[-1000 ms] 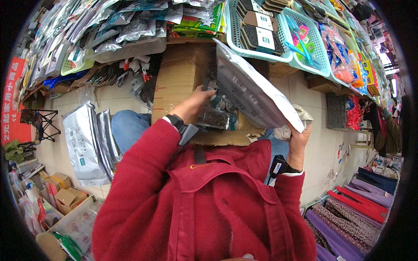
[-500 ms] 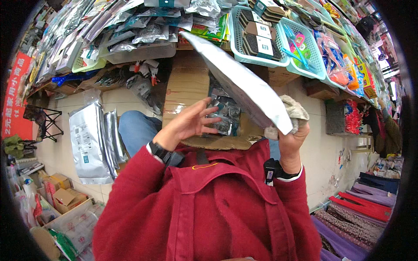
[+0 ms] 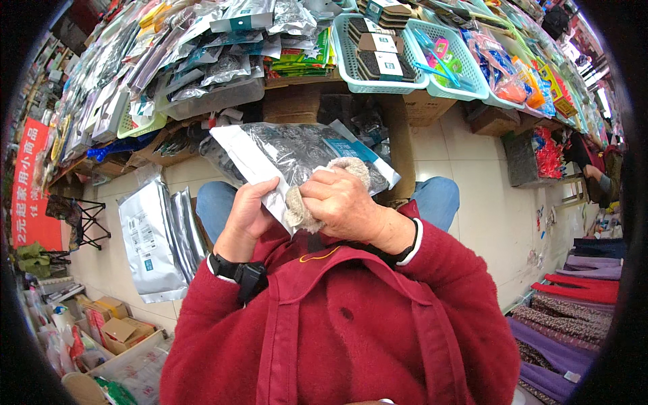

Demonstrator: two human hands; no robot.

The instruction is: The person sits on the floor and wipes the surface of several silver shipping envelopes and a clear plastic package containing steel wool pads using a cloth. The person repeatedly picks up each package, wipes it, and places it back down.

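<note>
A flat plastic packet (image 3: 270,145), white along one side with a clear front over dark contents and a teal label, lies tilted across my lap. My left hand (image 3: 246,219) pinches its near left corner, thumb on top. Bunched in my right hand (image 3: 347,206) is a greyish-beige cloth (image 3: 302,209), pressed on the packet's face; one end of the cloth sticks out past the knuckles. What exactly is inside the packet cannot be made out.
Silvery packets (image 3: 152,239) stand on the floor at left. Ahead, a stall is piled with bagged goods and light-blue baskets (image 3: 378,84). A cardboard box (image 3: 398,145) sits before my knees. Folded clothes (image 3: 574,290) lie at right, cartons (image 3: 121,331) at lower left.
The packet has come down from the right, turning its clear face up. My left hand has closed on its corner. My right hand with the cloth has moved left onto it.
</note>
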